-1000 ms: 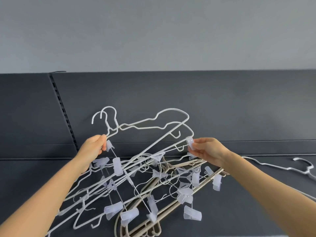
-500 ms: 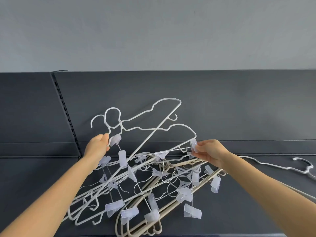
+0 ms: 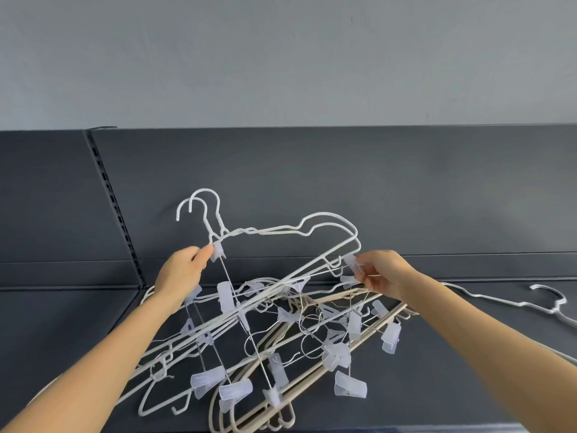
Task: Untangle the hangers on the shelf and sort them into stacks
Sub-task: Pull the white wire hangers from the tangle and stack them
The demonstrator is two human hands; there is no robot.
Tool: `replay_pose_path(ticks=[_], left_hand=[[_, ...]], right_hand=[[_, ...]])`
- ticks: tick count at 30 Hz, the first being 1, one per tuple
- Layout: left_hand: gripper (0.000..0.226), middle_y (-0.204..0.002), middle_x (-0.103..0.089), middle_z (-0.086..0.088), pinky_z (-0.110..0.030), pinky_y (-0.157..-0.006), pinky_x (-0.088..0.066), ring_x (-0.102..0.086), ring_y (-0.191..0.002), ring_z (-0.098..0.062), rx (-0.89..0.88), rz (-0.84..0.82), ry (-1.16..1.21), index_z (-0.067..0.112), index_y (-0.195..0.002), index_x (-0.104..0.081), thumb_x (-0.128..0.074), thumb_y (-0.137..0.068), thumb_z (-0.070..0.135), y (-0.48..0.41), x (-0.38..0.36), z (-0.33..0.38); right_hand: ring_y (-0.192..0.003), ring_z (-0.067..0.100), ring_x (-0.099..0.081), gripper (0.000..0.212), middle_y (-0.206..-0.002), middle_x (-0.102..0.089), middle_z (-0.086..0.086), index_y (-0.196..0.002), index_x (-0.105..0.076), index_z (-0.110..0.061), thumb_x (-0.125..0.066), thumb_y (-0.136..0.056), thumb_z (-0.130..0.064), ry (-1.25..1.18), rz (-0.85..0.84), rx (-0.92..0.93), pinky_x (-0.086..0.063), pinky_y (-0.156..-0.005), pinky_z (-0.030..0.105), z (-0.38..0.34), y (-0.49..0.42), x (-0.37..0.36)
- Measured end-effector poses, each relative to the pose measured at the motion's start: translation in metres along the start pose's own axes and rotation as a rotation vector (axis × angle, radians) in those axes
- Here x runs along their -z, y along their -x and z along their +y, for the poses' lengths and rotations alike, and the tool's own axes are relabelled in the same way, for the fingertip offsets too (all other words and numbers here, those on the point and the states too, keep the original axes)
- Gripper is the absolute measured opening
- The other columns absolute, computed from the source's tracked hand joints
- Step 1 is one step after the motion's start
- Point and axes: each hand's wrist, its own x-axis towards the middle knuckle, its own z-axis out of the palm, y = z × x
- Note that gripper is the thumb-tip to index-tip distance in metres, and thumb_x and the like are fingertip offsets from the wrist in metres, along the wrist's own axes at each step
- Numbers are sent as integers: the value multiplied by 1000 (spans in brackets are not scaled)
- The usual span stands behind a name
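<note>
Pinching a clear clip (image 3: 217, 252) under the hooks of two white hangers (image 3: 326, 214) with my left hand (image 3: 181, 273); my right hand (image 3: 384, 273) pinches a second clip (image 3: 352, 262) at their shoulder end; both hangers held above the tangled pile (image 3: 335, 354) on the dark shelf (image 3: 468, 370).

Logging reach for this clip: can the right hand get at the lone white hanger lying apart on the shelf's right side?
Probably yes, once freed. The right hand pinches a translucent clip in the tangle; only bare shelf lies between it and the lone white hanger.
</note>
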Motion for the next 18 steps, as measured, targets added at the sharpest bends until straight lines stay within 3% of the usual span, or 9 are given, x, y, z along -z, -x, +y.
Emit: replay_pose_path(ticks=[5,8,11,14,18], left_hand=[[49,-70,-56,-18,-40,-60,-40,-47,-62,-30,-130,34,-16,5,-68,-50,-41,-97,42,-3,0,0],[52,-73,-64,-11,-45,-69,-48,-56,-70,-31,-136,55,-58,5,-69,-48,-38,-96,47,-7,-2,-2],[49,-63,-59,-3,-38,-62,-43,-54,-65,-26,-138,89,-82,7,-66,-53,-40,-98,43,-2,-6,1],[47,-56,-55,4,-36,-56,-40,-49,-53,-23,-140,83,-63,9,-66,-54,-41,-98,41,3,-11,-1],[48,-54,-55,5,-33,-49,-39,-51,-49,-21,-93,67,-13,10,-63,-43,-44,-96,43,3,-19,-10]], right_hand=[[-62,18,-58,13,-96,-66,19,-100,-57,-2,-57,-87,-3,-133,18,-50,-38,-38,18,-7,-1,2],[-64,20,-60,9,-99,-66,20,-93,-59,-4,-59,-85,-3,-176,23,-66,-38,-37,16,-10,-1,0],[-68,21,-62,7,-97,-66,20,-93,-60,-2,-61,-86,-3,-226,14,-78,-46,-40,18,-12,1,0],[-82,25,-67,13,-102,-67,21,-102,-61,1,-56,-90,-1,-376,-2,-87,-58,-58,25,-11,-2,0],[-92,30,-64,11,-100,-66,24,-96,-58,7,-52,-88,10,-396,-62,-32,-54,-85,36,-10,0,-3]])
